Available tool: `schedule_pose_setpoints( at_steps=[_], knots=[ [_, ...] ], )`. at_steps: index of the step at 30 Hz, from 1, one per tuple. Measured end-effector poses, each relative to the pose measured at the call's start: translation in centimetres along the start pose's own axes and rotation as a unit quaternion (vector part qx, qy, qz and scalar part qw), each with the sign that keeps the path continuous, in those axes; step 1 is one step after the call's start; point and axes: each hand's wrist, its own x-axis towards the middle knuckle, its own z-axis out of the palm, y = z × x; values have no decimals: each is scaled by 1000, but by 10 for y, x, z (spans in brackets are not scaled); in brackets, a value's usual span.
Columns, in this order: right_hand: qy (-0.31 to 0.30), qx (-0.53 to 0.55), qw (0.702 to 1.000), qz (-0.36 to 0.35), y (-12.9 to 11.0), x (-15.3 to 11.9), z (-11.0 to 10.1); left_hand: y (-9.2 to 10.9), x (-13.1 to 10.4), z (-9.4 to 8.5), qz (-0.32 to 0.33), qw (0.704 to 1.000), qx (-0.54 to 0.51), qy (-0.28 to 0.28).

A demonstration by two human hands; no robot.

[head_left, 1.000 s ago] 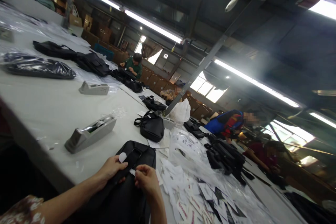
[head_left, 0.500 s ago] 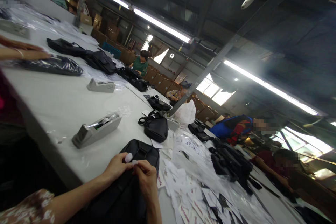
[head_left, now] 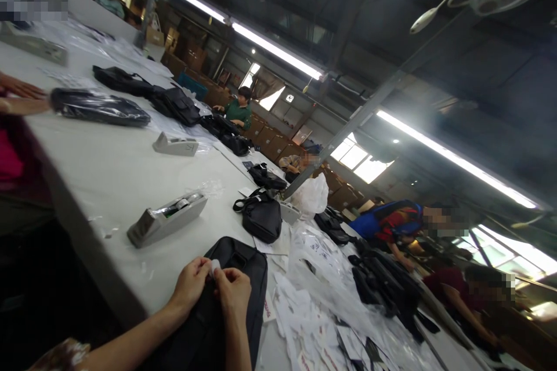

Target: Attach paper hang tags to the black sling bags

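Over a large black bag [head_left: 248, 261] at the table's near edge, my two hands meet. My left hand [head_left: 191, 284] pinches a small white round piece [head_left: 214, 267] at its fingertips. The fingers of my right hand [head_left: 234, 290] are closed against the same piece from the other side. The bag's top handle lies just beyond my fingers, and its lower part is partly hidden by my forearms. A smaller black bag [head_left: 262, 219] with a strap sits farther back on the table.
A tape dispenser [head_left: 167, 219] stands to the left, a second one [head_left: 175, 145] behind it. White tags [head_left: 300, 316] and clear plastic [head_left: 322, 258] lie on the right. A wrapped bag [head_left: 100, 107] is near another person's hands [head_left: 24, 95] at the far left.
My hands have come closer together, and the white pieces, seen apart before, now meet between my fingers. At the left, the other person's hands have drawn back from the wrapped bag. The view has shifted slightly.
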Motion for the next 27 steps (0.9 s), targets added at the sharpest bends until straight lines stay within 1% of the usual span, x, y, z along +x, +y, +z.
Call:
schedule_pose_setpoints(
  at_steps=[3,6,9,11,13,16,17,18,20,22,24,25,27],
  knots=[
    [8,-15,1000,-1,-2,0,2,1,0,0,-6,1000,-11,2],
    [25,-61,998,-13,-6,0,5,1,-1,-1,-1,999,-25,-20],
    [67,-124,990,-23,-10,0,10,1,-2,-4,21,999,-1,-44],
    [80,-133,988,-26,-11,-1,12,0,-2,-6,31,998,26,-47],
    [61,-124,990,-39,-11,-1,12,-1,-1,-9,32,998,38,-46],
    [-24,-56,995,-82,-10,-3,6,-3,0,-11,25,998,39,-47],
    [-45,-31,994,-93,-9,-3,4,-4,1,-12,22,998,38,-45],
    [-52,-13,993,-101,-9,-3,2,-5,1,-12,21,998,36,-42],
    [-31,-8,994,-107,-9,-4,1,-4,3,-11,10,999,23,-27],
    [-5,-27,994,-106,-8,-5,3,-1,4,-9,-22,1000,-4,-14],
    [-1,-57,993,-103,-5,-3,4,5,6,-6,-56,998,-33,-11],
    [-7,-77,992,-103,-2,-1,6,9,9,-4,-53,998,-38,-12],
    [16,-124,985,-121,4,8,8,14,16,1,-43,998,-35,2]
  ],
)
